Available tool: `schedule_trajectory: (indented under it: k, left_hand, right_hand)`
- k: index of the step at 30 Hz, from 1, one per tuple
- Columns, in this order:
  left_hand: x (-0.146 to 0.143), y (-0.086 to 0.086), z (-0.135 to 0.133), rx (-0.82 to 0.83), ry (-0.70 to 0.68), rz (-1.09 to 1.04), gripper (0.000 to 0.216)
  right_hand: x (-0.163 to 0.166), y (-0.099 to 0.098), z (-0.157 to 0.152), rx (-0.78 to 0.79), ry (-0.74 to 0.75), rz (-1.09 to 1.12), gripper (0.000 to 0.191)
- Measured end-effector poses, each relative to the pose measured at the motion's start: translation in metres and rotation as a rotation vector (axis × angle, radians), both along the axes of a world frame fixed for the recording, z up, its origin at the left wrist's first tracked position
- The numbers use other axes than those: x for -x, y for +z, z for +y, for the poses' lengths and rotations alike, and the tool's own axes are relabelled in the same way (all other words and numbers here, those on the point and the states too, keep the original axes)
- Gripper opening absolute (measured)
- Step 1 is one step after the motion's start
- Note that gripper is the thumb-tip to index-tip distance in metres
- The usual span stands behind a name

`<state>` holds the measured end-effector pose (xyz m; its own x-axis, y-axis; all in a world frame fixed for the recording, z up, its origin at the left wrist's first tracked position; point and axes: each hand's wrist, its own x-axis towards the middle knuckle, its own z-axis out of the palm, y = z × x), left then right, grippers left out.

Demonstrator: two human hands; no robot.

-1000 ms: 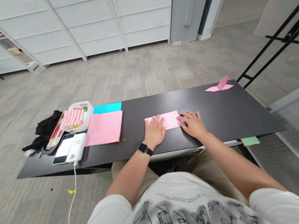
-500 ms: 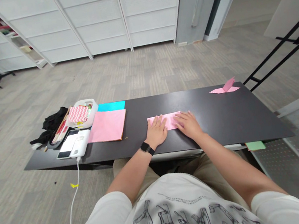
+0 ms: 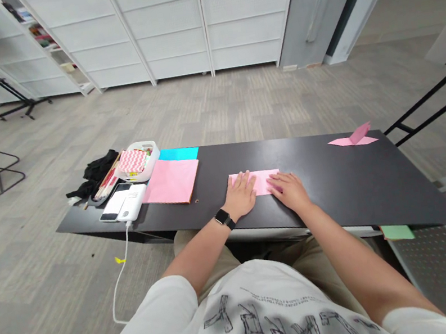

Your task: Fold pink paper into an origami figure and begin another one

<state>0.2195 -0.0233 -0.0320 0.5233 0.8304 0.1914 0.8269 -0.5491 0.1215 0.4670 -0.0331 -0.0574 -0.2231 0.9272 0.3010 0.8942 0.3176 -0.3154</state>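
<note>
A folded strip of pink paper (image 3: 260, 183) lies flat on the dark table, its long side running left to right. My left hand (image 3: 241, 195) rests palm down on the strip's left part, fingers stretched out. On the right end, my right hand (image 3: 289, 191) lies with its fingers extended over the paper's lower right part. Both hands touch the paper without gripping it, and they cover its two ends in part. A dark smartwatch (image 3: 224, 218) is on the left wrist.
Left on the table (image 3: 318, 202) are a pink paper stack (image 3: 174, 181), a blue sheet (image 3: 180, 154), a white basket (image 3: 153, 158), a phone (image 3: 113, 203), a power bank (image 3: 133, 203) with a cable, and black cloth (image 3: 98, 166). A folded pink paper piece (image 3: 353, 139) stands far right.
The camera view has turned a little left, so the table sits further right. My right hand has slid toward the strip's lower right edge, baring more of its top right corner.
</note>
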Motion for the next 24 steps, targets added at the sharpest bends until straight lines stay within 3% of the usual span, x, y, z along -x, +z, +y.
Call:
schedule_trajectory:
  k: [4, 10, 15, 20, 24]
  left_hand:
    - [0.022, 0.004, 0.0, 0.017, 0.058, 0.017, 0.062]
    - [0.078, 0.006, 0.003, 0.069, 0.134, 0.032, 0.064]
    - [0.109, 0.012, 0.011, 0.057, 0.122, -0.033, 0.072]
    - [0.08, 0.025, 0.01, -0.004, 0.025, -0.142, 0.065]
    - [0.047, 0.017, 0.008, 0.032, -0.084, -0.074, 0.058]
  right_hand:
    - [-0.001, -0.001, 0.001, -0.005, -0.003, 0.008, 0.034]
    - [0.0, -0.002, 0.001, -0.01, -0.001, 0.006, 0.035]
    - [0.0, -0.004, 0.001, -0.009, -0.002, 0.014, 0.034]
    - [0.001, -0.003, 0.001, 0.008, -0.01, -0.001, 0.034]
    - [0.004, 0.002, -0.002, 0.022, -0.017, -0.014, 0.035]
